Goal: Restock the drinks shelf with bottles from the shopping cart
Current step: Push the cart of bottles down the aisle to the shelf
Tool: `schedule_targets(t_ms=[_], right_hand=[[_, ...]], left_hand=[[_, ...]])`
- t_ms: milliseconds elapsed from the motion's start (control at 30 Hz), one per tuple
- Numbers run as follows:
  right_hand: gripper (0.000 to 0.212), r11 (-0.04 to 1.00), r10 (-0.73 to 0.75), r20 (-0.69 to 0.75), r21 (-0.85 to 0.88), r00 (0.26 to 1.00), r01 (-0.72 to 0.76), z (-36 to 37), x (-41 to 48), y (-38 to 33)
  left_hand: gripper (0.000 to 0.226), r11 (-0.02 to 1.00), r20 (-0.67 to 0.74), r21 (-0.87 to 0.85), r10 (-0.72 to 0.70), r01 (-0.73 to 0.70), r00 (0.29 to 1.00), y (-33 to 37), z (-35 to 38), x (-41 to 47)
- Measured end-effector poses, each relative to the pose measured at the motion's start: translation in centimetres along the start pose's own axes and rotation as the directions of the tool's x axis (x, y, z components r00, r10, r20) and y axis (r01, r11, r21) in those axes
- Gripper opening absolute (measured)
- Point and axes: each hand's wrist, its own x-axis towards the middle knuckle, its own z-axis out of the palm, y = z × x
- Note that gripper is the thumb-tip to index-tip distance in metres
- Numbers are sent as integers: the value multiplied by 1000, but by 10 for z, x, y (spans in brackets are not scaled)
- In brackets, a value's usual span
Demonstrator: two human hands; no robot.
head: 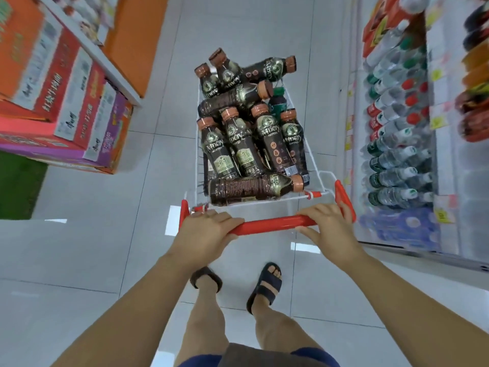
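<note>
A white wire shopping cart (321,178) with a red handle bar (270,225) stands in the aisle in front of me. It is piled with several dark coffee bottles (243,144) with copper caps; one green-capped bottle (277,102) sits among them. My left hand (209,234) grips the left end of the handle. My right hand (328,229) grips the right end. The drinks shelf (402,144) runs along the right, with rows of clear water bottles with red, green and white caps.
Stacked orange, red and purple cartons (63,102) fill the left side of the aisle on a white shelf edge. Grey floor tiles (164,160) stretch ahead of the cart. My sandalled feet (238,282) are just behind the handle.
</note>
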Motion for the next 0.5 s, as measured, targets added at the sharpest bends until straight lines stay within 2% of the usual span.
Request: schedule_targets(t_ms=[100,233,367,500], right_hand=[[33,997,45,-8,64,999,-44,-8,25,2],[33,991,100,-51,99,994,-95,-17,62,3],[30,981,161,-87,126,983,-149,-27,100,8],[29,970,211,-104,147,972,-195,-43,137,15]], left_hand=[[33,995,-40,6,-99,99,994,-15,-9,29],[36,974,28,-58,-217,218,976,-31,-30,76],[36,983,61,-53,-171,174,983,-58,-46,131],[33,997,-26,-45,-67,66,997,-82,-58,178]])
